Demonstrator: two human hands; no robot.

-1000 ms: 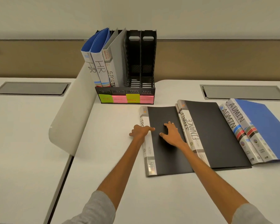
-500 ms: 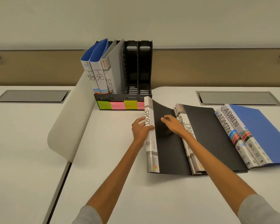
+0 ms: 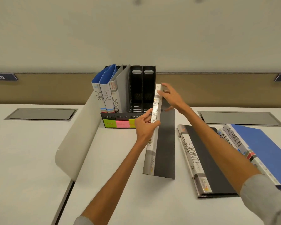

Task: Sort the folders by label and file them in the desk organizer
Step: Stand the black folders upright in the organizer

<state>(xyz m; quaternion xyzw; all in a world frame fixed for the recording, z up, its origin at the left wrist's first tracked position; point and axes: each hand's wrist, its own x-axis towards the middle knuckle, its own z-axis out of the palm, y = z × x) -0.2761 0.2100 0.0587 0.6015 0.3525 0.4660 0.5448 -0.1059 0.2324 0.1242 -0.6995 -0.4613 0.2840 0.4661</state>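
Note:
A black SPORTS folder (image 3: pixel 165 143) is lifted on edge above the desk, spine up, in front of the black desk organizer (image 3: pixel 137 95). My left hand (image 3: pixel 145 127) grips its white spine at the middle. My right hand (image 3: pixel 170 96) holds the spine's far top end with fingers and thumb. In the organizer's left slots stand two blue HR folders (image 3: pixel 105 93) and a grey SPORTS folder (image 3: pixel 119 95); its two right slots are unfilled. Coloured sticky labels (image 3: pixel 118 124) run along its front.
Black FINANCE folders (image 3: pixel 199 158) lie flat to the right, with blue ADMIN folders (image 3: pixel 256 146) overlapping further right. A curved white divider panel (image 3: pixel 78 140) stands left of the organizer. Grey cable hatches (image 3: pixel 40 114) (image 3: pixel 240 118) are set into the desk.
The SPORTS folder went from lying flat beside the FINANCE folders to being raised upright and carried toward the organizer. Both hands shifted onto its spine. The camera tilted upward.

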